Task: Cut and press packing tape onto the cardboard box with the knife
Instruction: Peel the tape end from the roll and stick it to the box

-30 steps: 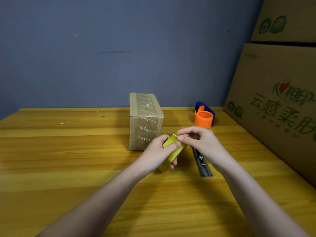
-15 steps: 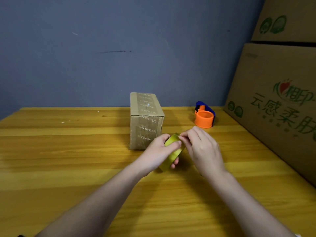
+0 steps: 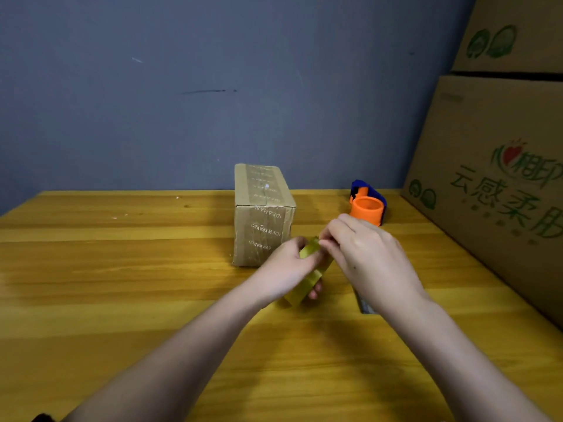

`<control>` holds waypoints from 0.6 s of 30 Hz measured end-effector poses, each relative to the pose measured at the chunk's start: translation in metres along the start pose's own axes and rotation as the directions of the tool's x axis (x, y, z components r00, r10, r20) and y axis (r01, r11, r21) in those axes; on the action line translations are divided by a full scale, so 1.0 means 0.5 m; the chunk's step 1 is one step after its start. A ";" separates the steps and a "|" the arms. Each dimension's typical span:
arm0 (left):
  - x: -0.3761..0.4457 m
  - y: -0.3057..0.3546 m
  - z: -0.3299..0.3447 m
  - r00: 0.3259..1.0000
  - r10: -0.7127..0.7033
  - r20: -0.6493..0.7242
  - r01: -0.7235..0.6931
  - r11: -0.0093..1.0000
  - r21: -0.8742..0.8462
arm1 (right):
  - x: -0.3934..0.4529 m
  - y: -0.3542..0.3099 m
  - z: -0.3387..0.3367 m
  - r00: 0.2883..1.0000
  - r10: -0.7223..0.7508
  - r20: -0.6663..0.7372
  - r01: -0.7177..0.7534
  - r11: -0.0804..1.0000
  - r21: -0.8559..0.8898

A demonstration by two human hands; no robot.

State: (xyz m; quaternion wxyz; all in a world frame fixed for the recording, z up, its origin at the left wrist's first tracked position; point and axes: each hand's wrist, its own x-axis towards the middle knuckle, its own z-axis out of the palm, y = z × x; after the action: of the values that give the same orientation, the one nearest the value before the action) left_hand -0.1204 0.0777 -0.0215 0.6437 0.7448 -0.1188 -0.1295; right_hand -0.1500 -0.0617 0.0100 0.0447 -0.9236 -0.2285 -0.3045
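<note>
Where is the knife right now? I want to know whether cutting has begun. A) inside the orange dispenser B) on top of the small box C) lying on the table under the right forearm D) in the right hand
C: the knife lies on the table, with only its end showing beneath the right hand.

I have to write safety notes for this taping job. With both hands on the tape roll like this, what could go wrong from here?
1. The knife lies on the table mostly hidden under the right hand; a blind reach could meet the blade.
2. The right hand picks at the roll gripped in the left hand; the tape end may tear or re-stick.
3. The box stands unheld, so pulled tape might shift it.
</note>
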 end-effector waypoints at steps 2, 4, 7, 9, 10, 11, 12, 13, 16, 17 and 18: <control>-0.003 0.003 -0.002 1.000 -0.016 0.023 0.016 1.000 -0.004 | 0.005 -0.001 -0.006 0.999 0.049 0.019 -0.050 0.996 0.067; -0.009 0.007 -0.010 0.995 -0.030 0.097 0.034 0.999 -0.035 | 0.016 0.014 0.000 0.981 0.180 0.067 -0.191 0.946 0.264; -0.020 0.012 -0.027 0.987 -0.022 0.160 0.021 1.000 0.009 | 0.031 0.043 0.021 0.911 0.316 0.266 -0.413 0.708 0.573; -0.024 0.010 -0.033 0.988 -0.001 0.152 0.002 1.000 -0.005 | 0.032 0.048 0.036 0.872 0.349 0.344 -0.487 0.537 0.689; -0.026 0.007 -0.034 0.990 0.007 0.144 -0.004 1.000 -0.021 | 0.031 0.048 0.043 0.859 0.370 0.353 -0.504 0.489 0.712; -0.029 0.006 -0.034 0.990 0.015 0.141 -0.009 0.999 -0.041 | 0.030 0.048 0.049 0.853 0.387 0.349 -0.509 0.477 0.716; -0.031 0.004 -0.033 0.990 0.026 0.142 -0.017 0.998 -0.060 | 0.030 0.047 0.054 0.852 0.398 0.340 -0.510 0.487 0.709; -0.034 0.002 -0.033 0.989 0.041 0.141 -0.031 0.997 -0.072 | 0.030 0.046 0.057 0.850 0.410 0.331 -0.511 0.489 0.707; -0.041 0.005 -0.033 0.993 0.081 0.090 -0.074 0.994 -0.076 | 0.026 0.041 0.065 0.852 0.449 0.269 -0.475 0.448 0.757; -0.045 0.009 -0.030 0.994 0.085 0.072 -0.079 0.994 -0.081 | 0.023 0.037 0.066 0.855 0.468 0.222 -0.455 0.475 0.753; -0.047 0.013 -0.027 0.995 0.085 0.058 -0.080 0.993 -0.086 | 0.019 0.032 0.067 0.863 0.479 0.163 -0.439 0.549 0.711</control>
State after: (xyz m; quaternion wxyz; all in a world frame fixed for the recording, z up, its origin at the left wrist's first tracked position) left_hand -0.1381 0.0973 -0.0125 0.6752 0.7072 -0.1640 -0.1306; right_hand -0.1178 -0.0648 -0.0109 0.4908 -0.8469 -0.0797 -0.1887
